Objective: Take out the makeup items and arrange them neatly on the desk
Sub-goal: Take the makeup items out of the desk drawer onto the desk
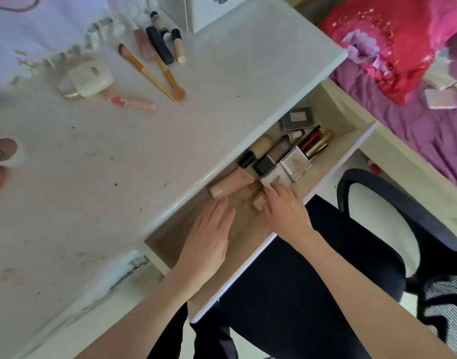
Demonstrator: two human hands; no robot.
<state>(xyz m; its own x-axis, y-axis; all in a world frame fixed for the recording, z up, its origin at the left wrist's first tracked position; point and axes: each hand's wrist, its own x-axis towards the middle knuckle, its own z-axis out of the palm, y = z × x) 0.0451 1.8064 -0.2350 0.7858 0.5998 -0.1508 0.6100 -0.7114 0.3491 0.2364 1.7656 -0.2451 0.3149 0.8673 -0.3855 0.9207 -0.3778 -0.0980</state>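
White desk overhangs an open drawer where bottles crowd the far end. Nearest that edge lies a peach tube; left hand flat, fingers apart, right hand fingertips on a white bottle, grip unclear.

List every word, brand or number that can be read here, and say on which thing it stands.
None reads clearly.
Round pink compact: a curly monogram, letters unclear.
Grey palette in the drawer: pale label, blurred.
White box: faint mark, unreadable.
White case on the desk: no text visible.
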